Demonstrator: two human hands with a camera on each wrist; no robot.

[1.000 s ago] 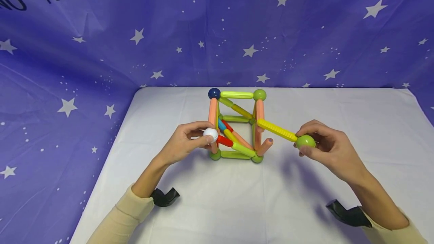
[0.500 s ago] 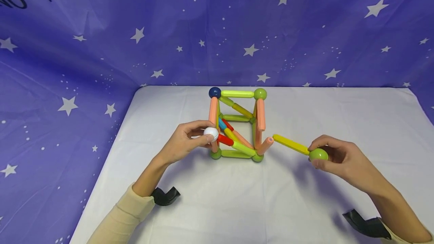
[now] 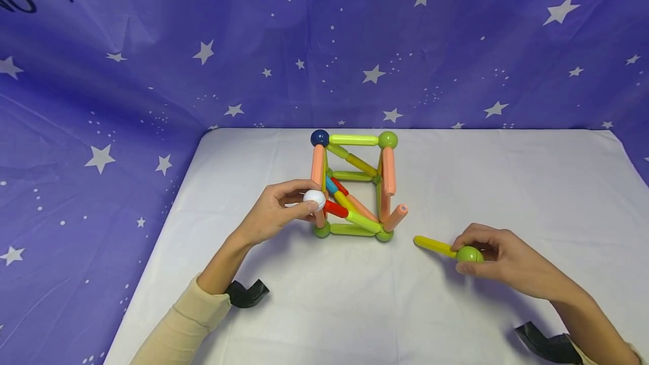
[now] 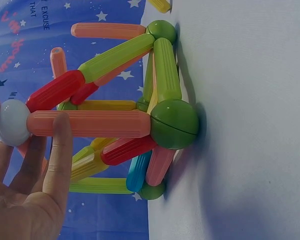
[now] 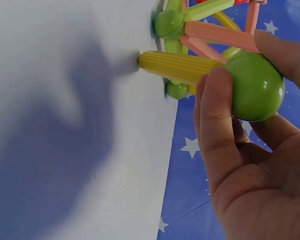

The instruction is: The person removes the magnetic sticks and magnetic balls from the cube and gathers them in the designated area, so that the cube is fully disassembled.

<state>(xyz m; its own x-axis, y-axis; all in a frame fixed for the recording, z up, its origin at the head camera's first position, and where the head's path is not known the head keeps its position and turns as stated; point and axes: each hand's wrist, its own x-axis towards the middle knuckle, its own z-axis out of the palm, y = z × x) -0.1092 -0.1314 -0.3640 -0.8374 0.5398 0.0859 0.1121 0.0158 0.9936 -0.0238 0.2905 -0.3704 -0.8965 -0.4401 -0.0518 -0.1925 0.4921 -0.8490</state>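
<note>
A cube-like frame of magnetic rods and balls stands on the table, with a navy ball point(image 3: 320, 138) and a lime rod point(image 3: 353, 139) along its far top edge. My left hand point(image 3: 271, 213) pinches the white ball point(image 3: 314, 200) at its near left top corner; one finger lies along the salmon upright rod point(image 4: 95, 123) below. Right of the frame, my right hand point(image 3: 512, 263) holds a green ball point(image 3: 469, 254) between thumb and fingers. A yellow rod point(image 3: 434, 245) sticks out from that ball toward the frame, apart from it, its tip close to the cloth.
One salmon rod point(image 3: 396, 217) rises at a slant from the near right bottom ball point(image 3: 384, 234), its upper end free. Another salmon rod point(image 3: 389, 170) juts from the top right ball point(image 3: 388, 139). A purple starry backdrop point(image 3: 324, 44) borders the white tablecloth point(image 3: 532, 173).
My right hand has drawn the yellow rod and green ball away from the frame's salmon rods, then lowered them nearer to me. The left hand keeps its hold on the white ball.
</note>
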